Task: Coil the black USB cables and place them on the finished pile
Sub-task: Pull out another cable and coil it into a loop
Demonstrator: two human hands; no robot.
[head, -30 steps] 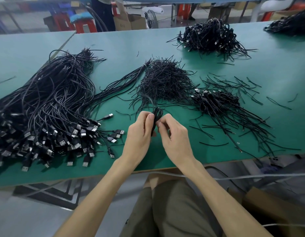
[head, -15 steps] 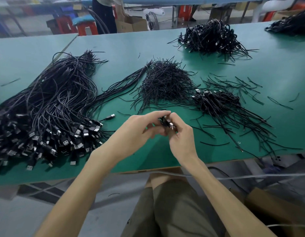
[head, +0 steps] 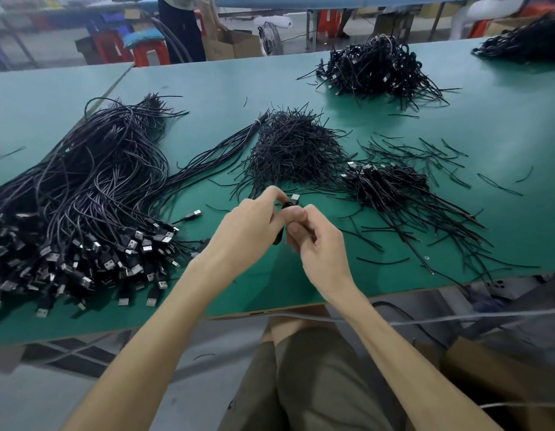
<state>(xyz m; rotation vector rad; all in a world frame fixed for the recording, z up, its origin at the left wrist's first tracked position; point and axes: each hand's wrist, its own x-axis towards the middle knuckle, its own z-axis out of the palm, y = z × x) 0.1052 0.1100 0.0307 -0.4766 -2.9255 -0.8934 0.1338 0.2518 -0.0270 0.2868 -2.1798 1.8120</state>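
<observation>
**Hold.** Both hands are working one coiled USB cable [head: 279,236] just above the near edge of the green table [head: 475,129]. The left hand [head: 248,227] is pinching the upper end of the bundle between thumb and forefinger. The right hand [head: 321,244] is curling its fingers round the same bundle from the opposite side, with the thumb pressing on top. The two hands are touching. The fingers are covering the middle of the coil, so whether a tie is being fitted cannot be told.

**Orientation.** The bundle's long axis is running from the fingertips back toward the wrists, nearly upright in the view. Its silver USB plug [head: 295,199] is projecting just past the fingertips, pointing away from the person and slightly toward the right-hand side.

**Progress.** Judging from the layout, most of the task is remaining.
- A large heap of uncoiled cables [head: 92,194] is lying outward of the left hand.
- A mound of short black ties [head: 296,150] is lying beyond the fingertips.
- A small pile of tied bundles [head: 385,185], probably the finished pile, is lying beyond and outward of the right hand.
- A larger heap [head: 375,66] is lying far beyond the small pile.

The cable in hand is not yet placed.
</observation>
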